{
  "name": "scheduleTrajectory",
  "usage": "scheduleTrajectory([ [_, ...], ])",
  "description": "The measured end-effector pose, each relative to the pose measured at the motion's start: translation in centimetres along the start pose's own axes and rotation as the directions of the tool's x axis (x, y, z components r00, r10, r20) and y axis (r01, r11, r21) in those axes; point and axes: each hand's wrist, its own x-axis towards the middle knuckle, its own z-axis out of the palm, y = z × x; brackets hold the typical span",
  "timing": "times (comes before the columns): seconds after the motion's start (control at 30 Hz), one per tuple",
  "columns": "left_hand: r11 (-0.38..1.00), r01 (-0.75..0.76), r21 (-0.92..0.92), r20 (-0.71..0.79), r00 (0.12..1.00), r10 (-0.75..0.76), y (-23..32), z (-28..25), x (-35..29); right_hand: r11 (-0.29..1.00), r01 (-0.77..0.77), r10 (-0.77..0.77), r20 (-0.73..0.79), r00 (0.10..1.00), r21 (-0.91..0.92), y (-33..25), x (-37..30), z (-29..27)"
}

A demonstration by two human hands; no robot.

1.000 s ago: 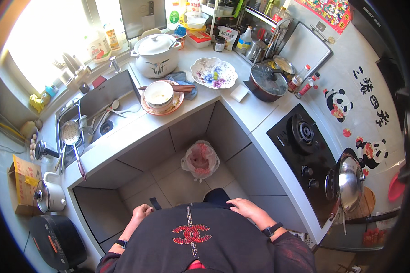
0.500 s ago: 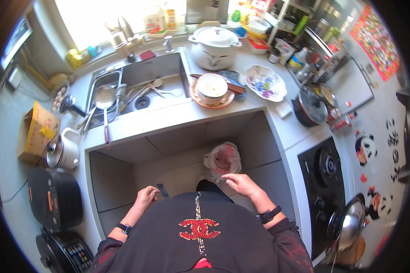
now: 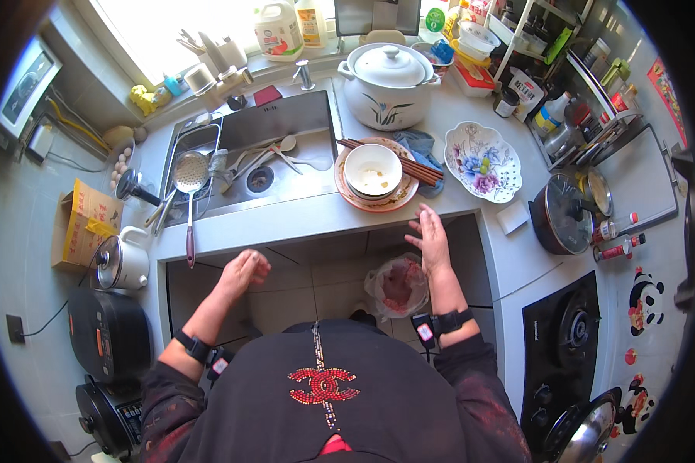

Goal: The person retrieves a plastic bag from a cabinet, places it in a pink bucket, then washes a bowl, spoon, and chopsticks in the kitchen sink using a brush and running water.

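Head-worn fisheye camera, downward view

Left unit of a side-by-side pair, mounted on the person's head. Faces down and forward over the torso [image 3: 278,420], which fills the near lower edge. Left hand [image 3: 245,270] and right hand [image 3: 432,241] at middle range; sink [image 3: 282,119] and window [image 3: 143,42] farther off; cooktop [image 3: 544,363] lower right. Straight edges bow toward the rim.

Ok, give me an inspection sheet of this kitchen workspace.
Surface: white countertop, rear crowded.
Things: round white bowl with yellowish residue, stacked above an orange-patterned round plate; brown thin chopsticks alongside.
Clutter: round-headed metal skimmer lying at the rectangular metal sink.
Hands: left hand loosely curled; right hand near the countertop, fingers apart; nothing seen in either.
Cables: thin black cord at left.
Surroundings: black glass hob at right; translucent plastic bag on the tiled floor.
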Motion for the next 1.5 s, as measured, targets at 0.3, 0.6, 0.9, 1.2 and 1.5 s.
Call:
scheduleTrajectory([
  [0.3, 0.96, 0.029, -0.277, 0.062, 0.998, -0.012, 8.9, 6.0, 14.7, 0.993, -0.106, 0.097, -0.172, 0.98, -0.042, 0.8, 7.6, 0.4],
  [0.6, 0.953, 0.142, -0.267, 0.174, 0.98, -0.098, 8.9, 10.9, 21.4, 0.004, 0.186, -0.645, 0.14, 0.751, -0.982, -2.9, 8.3, 3.1],
  [0.9, 0.951, 0.156, -0.267, 0.303, 0.95, -0.071, 7.3, 11.4, 26.4, -0.238, 0.298, -0.488, 0.379, 0.786, -0.924, -1.8, 14.6, 4.2],
  [1.2, 0.923, 0.141, -0.358, 0.194, 0.978, -0.074, 4.5, 10.8, 26.6, -0.027, 0.221, -0.352, 0.216, 0.911, -0.975, -2.5, 12.6, 4.5],
  [1.5, 0.848, 0.174, -0.5, 0.094, 0.985, -0.147, 4.2, 2.9, 24.1, 0.409, 0.188, -0.18, 0.123, 0.976, -0.893, -1.5, 12.9, 11.5],
])
